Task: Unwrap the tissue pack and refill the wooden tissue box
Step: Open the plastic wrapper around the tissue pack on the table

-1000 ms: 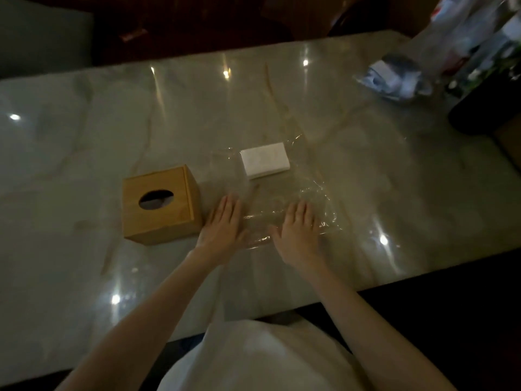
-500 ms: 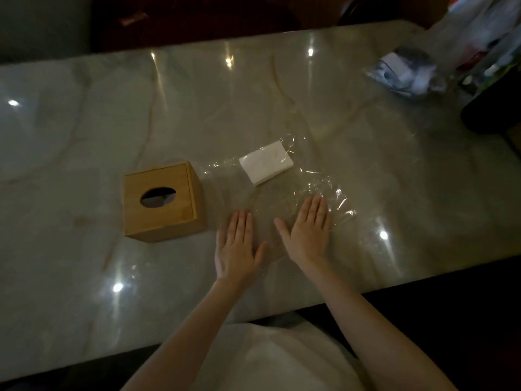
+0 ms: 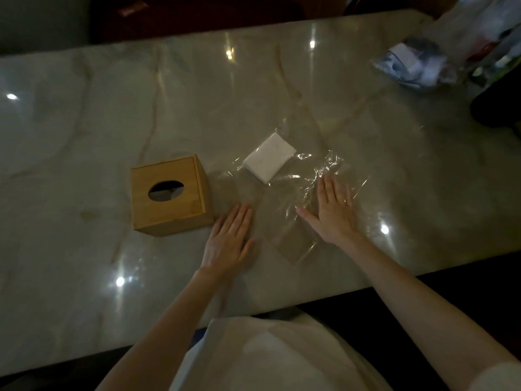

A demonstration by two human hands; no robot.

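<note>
Dim marble table [image 3: 84, 114]. Left hand [image 3: 229, 238] flat, holding nothing, beside wooden tissue box [image 3: 169, 194]. Right hand [image 3: 334, 210] splayed flat, pinning clear wrap [image 3: 284, 230]. Tissue stack [image 3: 269, 157] sat on wrap's far end. Best press wrap evenly, slide stack free.

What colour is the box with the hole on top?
The box is light brown wood, seen in the head view.
</note>
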